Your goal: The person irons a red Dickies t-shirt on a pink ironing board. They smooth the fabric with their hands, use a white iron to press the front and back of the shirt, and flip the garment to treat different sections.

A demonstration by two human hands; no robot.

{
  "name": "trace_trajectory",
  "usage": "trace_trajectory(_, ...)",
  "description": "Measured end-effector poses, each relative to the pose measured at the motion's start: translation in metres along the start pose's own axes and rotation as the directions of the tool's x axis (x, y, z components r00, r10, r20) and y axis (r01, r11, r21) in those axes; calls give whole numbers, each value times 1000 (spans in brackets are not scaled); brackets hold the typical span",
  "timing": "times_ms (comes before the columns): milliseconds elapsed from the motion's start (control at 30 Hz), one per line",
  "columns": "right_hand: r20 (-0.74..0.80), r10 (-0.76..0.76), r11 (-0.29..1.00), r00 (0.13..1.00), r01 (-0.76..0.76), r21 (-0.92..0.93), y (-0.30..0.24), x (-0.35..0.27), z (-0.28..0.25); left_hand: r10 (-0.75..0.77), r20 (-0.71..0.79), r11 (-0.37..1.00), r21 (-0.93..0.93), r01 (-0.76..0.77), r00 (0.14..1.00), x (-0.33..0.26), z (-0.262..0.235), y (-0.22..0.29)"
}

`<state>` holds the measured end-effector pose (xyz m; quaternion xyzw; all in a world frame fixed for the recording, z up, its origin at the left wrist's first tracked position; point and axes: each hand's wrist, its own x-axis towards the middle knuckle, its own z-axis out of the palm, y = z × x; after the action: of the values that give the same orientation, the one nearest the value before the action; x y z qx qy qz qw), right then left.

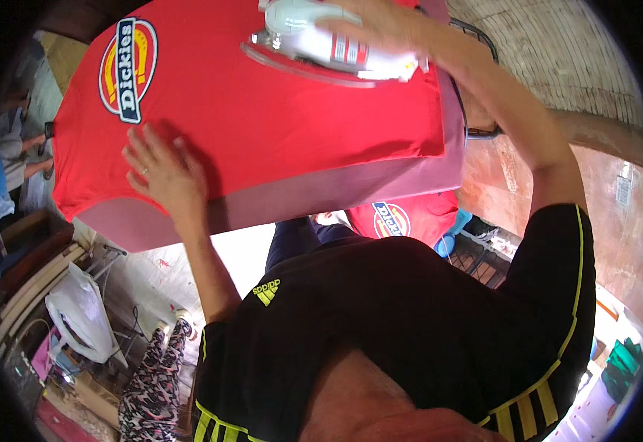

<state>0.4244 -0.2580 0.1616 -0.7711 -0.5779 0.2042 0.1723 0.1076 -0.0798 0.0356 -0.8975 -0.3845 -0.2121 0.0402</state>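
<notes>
Black T-shirt (410, 309) up close, red shirt (277, 125) on the ironing board (321, 196)

The black T-shirt has yellow stripes, and the person wearing it is at the board's near side. Their two hands are apart, both over the board. The left hand (166, 173) lies flat on the red shirt, with its fingers spread, toward the board's left end. The right hand (380, 28) is wrapped round the top of a clothes iron (288, 37), over the board's far right part. The iron is blurry, so I cannot tell if it touches the cloth. The red shirt covers most of the board's top, with a big oval badge (128, 70) near the left end. Lower than the board, at its near side, is more red cloth (435, 214). Down and left of the board are a white plastic bag (78, 317) and another person's patterned pants (152, 390).
</notes>
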Motion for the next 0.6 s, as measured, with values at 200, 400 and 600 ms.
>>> trace_trajectory(200, 72, -24, 1000, 997, 23, 20, -5, -81, 12, 284, 76, 893, -385, -235, 956, 5, 6, 110)
trace_trajectory(400, -45, 173, 979, 984, -176, -102, 68, -73, -48, 639, 231, 720, -516, -464, 733, -13, -9, 164)
trace_trajectory(600, -330, 13, 975, 944, -85, -205, 158, -15, -98, 740, 294, 646, -559, -520, 604, -16, -13, 170)
